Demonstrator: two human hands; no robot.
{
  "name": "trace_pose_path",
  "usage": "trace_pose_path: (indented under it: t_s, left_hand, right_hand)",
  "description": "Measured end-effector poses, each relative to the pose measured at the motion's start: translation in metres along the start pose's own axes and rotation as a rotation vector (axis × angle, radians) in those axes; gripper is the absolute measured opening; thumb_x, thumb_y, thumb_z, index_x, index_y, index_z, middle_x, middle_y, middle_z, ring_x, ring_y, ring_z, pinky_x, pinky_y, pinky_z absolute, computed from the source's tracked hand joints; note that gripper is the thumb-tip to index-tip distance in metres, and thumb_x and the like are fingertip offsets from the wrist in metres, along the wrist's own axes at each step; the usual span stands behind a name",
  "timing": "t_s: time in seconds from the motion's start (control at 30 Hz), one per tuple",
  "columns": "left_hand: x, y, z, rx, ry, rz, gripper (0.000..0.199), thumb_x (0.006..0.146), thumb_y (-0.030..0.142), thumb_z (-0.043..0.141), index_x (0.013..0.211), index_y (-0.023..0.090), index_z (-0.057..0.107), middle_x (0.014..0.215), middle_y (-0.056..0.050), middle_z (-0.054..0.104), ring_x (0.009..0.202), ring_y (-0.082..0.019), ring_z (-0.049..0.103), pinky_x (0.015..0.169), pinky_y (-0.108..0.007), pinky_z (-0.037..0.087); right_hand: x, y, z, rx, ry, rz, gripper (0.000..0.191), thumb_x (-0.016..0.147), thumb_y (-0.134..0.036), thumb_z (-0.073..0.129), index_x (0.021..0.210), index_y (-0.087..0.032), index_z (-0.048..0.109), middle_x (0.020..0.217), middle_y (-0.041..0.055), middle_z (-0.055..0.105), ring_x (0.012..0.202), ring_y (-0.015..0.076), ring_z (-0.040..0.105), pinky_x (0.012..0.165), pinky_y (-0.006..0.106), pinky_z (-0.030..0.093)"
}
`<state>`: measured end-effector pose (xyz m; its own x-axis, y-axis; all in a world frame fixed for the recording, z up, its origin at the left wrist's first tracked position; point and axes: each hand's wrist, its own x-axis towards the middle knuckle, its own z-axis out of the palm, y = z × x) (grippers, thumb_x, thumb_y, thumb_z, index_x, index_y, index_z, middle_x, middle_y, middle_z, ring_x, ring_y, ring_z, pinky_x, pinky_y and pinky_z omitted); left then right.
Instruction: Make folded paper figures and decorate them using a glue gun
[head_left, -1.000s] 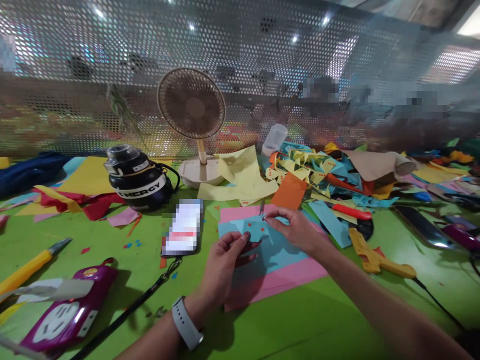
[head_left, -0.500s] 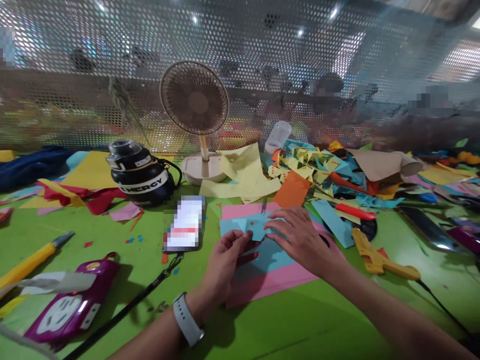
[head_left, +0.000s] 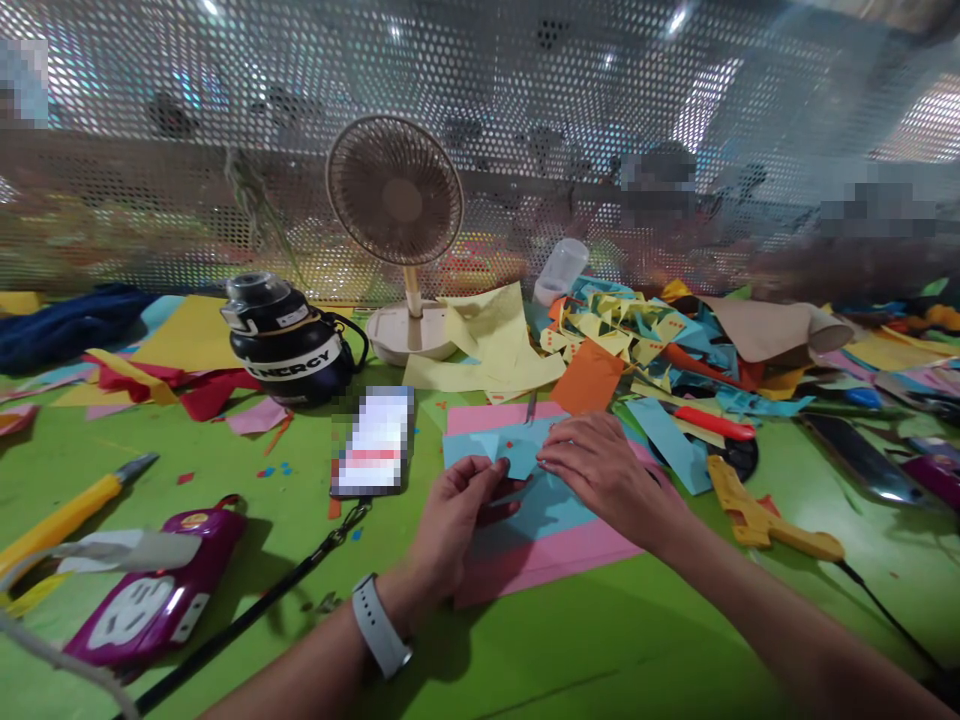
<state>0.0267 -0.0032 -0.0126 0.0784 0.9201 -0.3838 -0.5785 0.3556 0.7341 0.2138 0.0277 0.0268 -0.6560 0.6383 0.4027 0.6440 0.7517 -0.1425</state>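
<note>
My left hand (head_left: 472,490) pinches a small piece of light blue paper (head_left: 519,457) between thumb and fingers. A tiny red dot sits on that piece. My right hand (head_left: 592,460) is just right of it, fingers drawn together, their tips by the piece's right edge. I cannot make out whether anything is between those fingertips. Under both hands lie larger sheets, a blue sheet (head_left: 555,513) on top of a pink sheet (head_left: 525,568). Tweezers (head_left: 531,408) rest at the sheets' far edge, and an orange paper (head_left: 590,377) lies beyond my right hand.
A heap of yellow and blue paper pieces (head_left: 622,325) is at the back. On the right lie a yellow glue gun (head_left: 772,525) and a dark phone (head_left: 862,455). Leftward are a lit phone (head_left: 376,440), a black bottle (head_left: 292,350), a fan (head_left: 397,190) and a purple device (head_left: 161,590).
My right hand's fingers, spread apart before, have drawn together close to the small blue piece. The left hand keeps its pinch. The whole view has shifted slightly.
</note>
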Motion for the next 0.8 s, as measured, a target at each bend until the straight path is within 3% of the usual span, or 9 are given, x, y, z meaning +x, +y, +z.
trace_pose_path:
  t_s: [0.1, 0.33, 0.47, 0.6, 0.73, 0.8]
  left_hand:
    - [0.000, 0.000, 0.000, -0.004, -0.013, -0.003, 0.035, 0.057, 0.033, 0.087, 0.066, 0.016, 0.057, 0.065, 0.002, 0.064, 0.075, -0.017, 0.069, 0.062, -0.023, 0.056]
    - [-0.001, -0.002, 0.001, -0.026, -0.012, -0.008, 0.036, 0.054, 0.031, 0.088, 0.068, 0.016, 0.059, 0.064, 0.002, 0.065, 0.072, -0.017, 0.070, 0.063, -0.025, 0.056]
    - [0.005, 0.008, -0.003, -0.083, 0.047, 0.083, 0.034, 0.054, 0.028, 0.088, 0.071, 0.016, 0.060, 0.072, 0.001, 0.068, 0.075, -0.018, 0.070, 0.068, -0.026, 0.055]
    - [0.011, 0.013, -0.007, -0.142, 0.110, 0.170, 0.030, 0.058, 0.024, 0.086, 0.074, 0.017, 0.061, 0.075, 0.001, 0.069, 0.078, -0.018, 0.070, 0.072, -0.028, 0.055]
    - [0.011, 0.011, -0.008, -0.148, 0.081, 0.187, 0.027, 0.062, 0.024, 0.083, 0.075, 0.017, 0.061, 0.077, 0.000, 0.070, 0.077, -0.017, 0.069, 0.071, -0.027, 0.054]
    - [0.010, 0.010, -0.007, -0.137, 0.074, 0.181, 0.027, 0.062, 0.023, 0.083, 0.074, 0.017, 0.061, 0.077, 0.000, 0.070, 0.076, -0.017, 0.069, 0.071, -0.027, 0.054]
  right_hand:
    - [0.000, 0.001, -0.002, 0.042, 0.009, -0.017, 0.019, 0.095, -0.021, 0.048, 0.092, -0.020, 0.067, 0.093, 0.0066, 0.068, 0.095, 0.0216, 0.058, 0.088, 0.039, 0.039]
    - [0.006, 0.000, 0.001, 0.139, 0.108, 0.099, 0.016, 0.093, -0.024, 0.052, 0.088, -0.022, 0.067, 0.091, 0.0057, 0.069, 0.091, 0.0214, 0.061, 0.083, 0.036, 0.042]
    - [0.003, -0.007, -0.003, 0.094, 0.168, 0.103, 0.016, 0.093, -0.026, 0.052, 0.093, -0.022, 0.067, 0.090, 0.0059, 0.069, 0.088, 0.0212, 0.061, 0.080, 0.036, 0.043]
    - [-0.011, -0.020, 0.006, 0.009, 0.009, 0.008, 0.024, 0.096, -0.029, 0.047, 0.100, -0.018, 0.068, 0.091, 0.0077, 0.070, 0.084, 0.0210, 0.061, 0.077, 0.035, 0.046]
    - [-0.022, -0.022, 0.028, -0.208, -0.135, 0.052, 0.044, 0.092, -0.047, 0.049, 0.116, -0.014, 0.065, 0.117, 0.0159, 0.065, 0.106, 0.0304, 0.057, 0.086, 0.045, 0.047]
    - [-0.022, -0.020, 0.036, -0.246, -0.187, 0.088, 0.055, 0.090, -0.055, 0.046, 0.122, -0.013, 0.062, 0.121, 0.0180, 0.063, 0.112, 0.0331, 0.055, 0.088, 0.048, 0.046]
